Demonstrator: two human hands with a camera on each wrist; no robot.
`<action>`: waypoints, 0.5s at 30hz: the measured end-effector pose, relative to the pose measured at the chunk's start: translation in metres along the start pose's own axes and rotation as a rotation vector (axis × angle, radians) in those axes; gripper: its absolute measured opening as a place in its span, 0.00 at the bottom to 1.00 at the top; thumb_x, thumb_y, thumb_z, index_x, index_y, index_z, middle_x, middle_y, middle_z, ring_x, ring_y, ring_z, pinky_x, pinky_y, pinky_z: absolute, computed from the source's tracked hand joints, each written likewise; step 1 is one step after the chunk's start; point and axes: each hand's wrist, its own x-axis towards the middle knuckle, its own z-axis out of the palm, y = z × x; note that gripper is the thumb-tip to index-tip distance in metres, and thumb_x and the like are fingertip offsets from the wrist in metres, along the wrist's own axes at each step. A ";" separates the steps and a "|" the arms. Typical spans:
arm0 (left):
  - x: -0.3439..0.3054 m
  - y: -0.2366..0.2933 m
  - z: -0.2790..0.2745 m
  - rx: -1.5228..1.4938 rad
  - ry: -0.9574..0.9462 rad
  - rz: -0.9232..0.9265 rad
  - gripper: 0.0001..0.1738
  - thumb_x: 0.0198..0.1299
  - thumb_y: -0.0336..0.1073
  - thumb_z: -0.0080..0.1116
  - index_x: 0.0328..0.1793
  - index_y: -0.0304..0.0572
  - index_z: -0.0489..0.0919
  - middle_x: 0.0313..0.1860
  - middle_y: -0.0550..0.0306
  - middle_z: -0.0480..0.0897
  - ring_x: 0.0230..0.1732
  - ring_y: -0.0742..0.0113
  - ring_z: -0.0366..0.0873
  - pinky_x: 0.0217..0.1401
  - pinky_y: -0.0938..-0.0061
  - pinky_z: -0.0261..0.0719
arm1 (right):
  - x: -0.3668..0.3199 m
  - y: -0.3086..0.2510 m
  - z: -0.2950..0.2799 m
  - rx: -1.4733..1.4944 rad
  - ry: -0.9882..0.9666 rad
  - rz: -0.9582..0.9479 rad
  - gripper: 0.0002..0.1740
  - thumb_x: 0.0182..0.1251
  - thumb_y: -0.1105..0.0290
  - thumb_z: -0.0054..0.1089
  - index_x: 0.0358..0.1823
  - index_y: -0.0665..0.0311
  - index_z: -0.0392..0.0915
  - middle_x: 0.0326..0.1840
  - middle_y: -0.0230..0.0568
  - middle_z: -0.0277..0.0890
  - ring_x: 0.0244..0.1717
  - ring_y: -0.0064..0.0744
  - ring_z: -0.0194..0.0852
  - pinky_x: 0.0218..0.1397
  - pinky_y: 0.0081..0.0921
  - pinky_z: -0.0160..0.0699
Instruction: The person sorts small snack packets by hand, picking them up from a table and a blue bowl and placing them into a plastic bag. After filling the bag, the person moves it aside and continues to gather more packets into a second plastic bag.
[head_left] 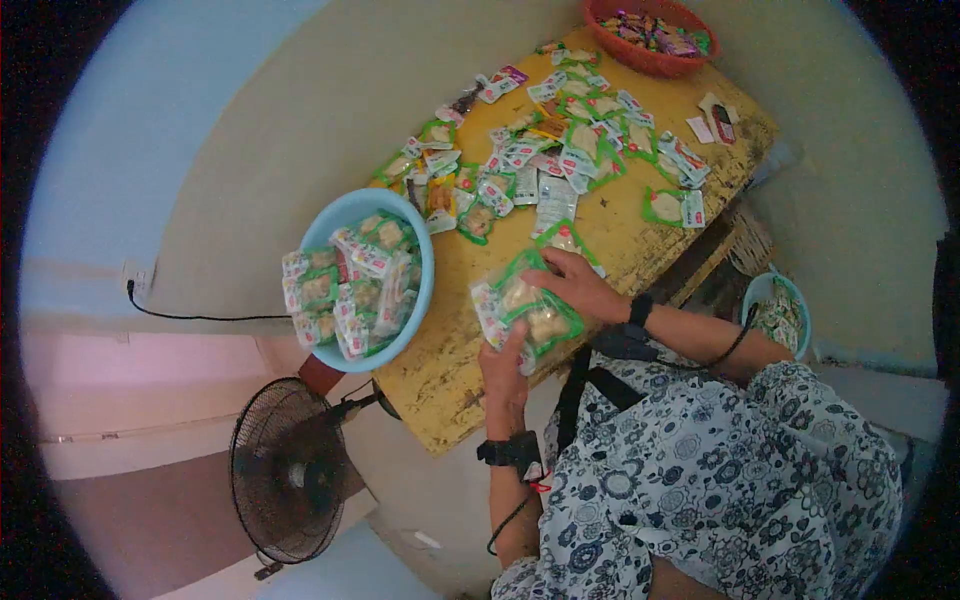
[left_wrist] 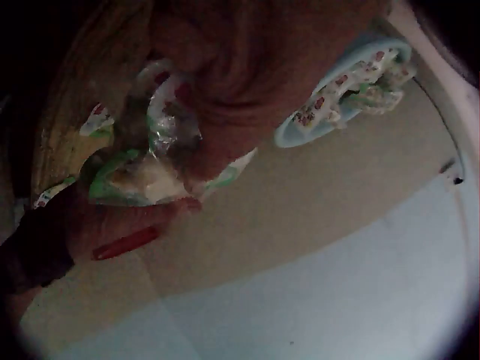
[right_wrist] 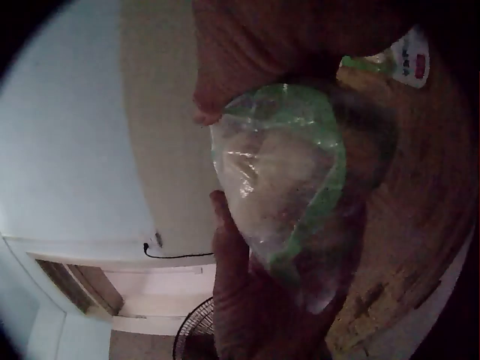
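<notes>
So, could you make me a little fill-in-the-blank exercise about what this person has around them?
1. The left hand and the right hand hold a see-through bag whose border is ____.
2. The worn table under the scattered packets is ____.
3. The large basin, filled with similar bags, is light ____.
4. The machine with a round wire cage is a ____.

Missing words: green; yellow; blue; fan.

The labels (head_left: pixel 693 209) on the packets (head_left: pixel 545 322) are too small and blurred to read.
</notes>
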 end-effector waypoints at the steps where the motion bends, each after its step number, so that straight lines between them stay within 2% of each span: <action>1: -0.001 0.000 0.000 0.026 0.029 -0.002 0.20 0.60 0.35 0.69 0.57 0.39 0.78 0.47 0.62 0.83 0.43 0.72 0.81 0.42 0.77 0.78 | 0.000 0.002 -0.001 -0.014 -0.002 0.014 0.21 0.72 0.62 0.60 0.59 0.67 0.74 0.51 0.32 0.77 0.50 0.19 0.72 0.55 0.24 0.74; 4: 0.000 0.003 -0.009 0.049 0.042 -0.025 0.20 0.58 0.34 0.71 0.56 0.41 0.79 0.44 0.63 0.84 0.41 0.74 0.81 0.39 0.80 0.76 | 0.006 0.000 0.005 -0.003 -0.029 -0.024 0.21 0.73 0.63 0.59 0.61 0.68 0.73 0.51 0.34 0.77 0.52 0.20 0.72 0.57 0.24 0.73; 7: -0.016 0.022 0.000 -0.134 -0.002 0.026 0.18 0.60 0.32 0.69 0.55 0.41 0.80 0.46 0.61 0.83 0.42 0.73 0.81 0.44 0.76 0.79 | 0.002 -0.011 0.008 0.080 -0.036 -0.104 0.22 0.74 0.63 0.56 0.62 0.68 0.71 0.52 0.36 0.77 0.53 0.21 0.72 0.59 0.24 0.73; 9: -0.006 0.023 -0.011 -0.174 -0.031 0.045 0.18 0.62 0.32 0.66 0.57 0.39 0.78 0.49 0.59 0.82 0.47 0.69 0.81 0.50 0.70 0.82 | 0.004 -0.005 0.007 0.103 -0.028 -0.096 0.22 0.76 0.61 0.53 0.63 0.67 0.70 0.54 0.39 0.77 0.54 0.23 0.74 0.60 0.25 0.73; 12: -0.014 0.060 -0.015 -0.226 0.042 0.053 0.20 0.62 0.32 0.66 0.59 0.37 0.76 0.52 0.57 0.82 0.50 0.67 0.81 0.52 0.68 0.82 | -0.011 -0.045 -0.004 0.391 -0.077 0.017 0.22 0.79 0.58 0.46 0.63 0.66 0.70 0.53 0.42 0.79 0.53 0.29 0.78 0.59 0.28 0.76; 15: -0.014 0.109 -0.032 -0.210 0.086 0.275 0.22 0.63 0.33 0.65 0.61 0.36 0.74 0.54 0.54 0.81 0.51 0.65 0.82 0.49 0.67 0.83 | -0.022 -0.051 -0.023 0.328 0.012 0.002 0.22 0.80 0.57 0.42 0.64 0.65 0.69 0.48 0.44 0.81 0.49 0.31 0.81 0.56 0.30 0.79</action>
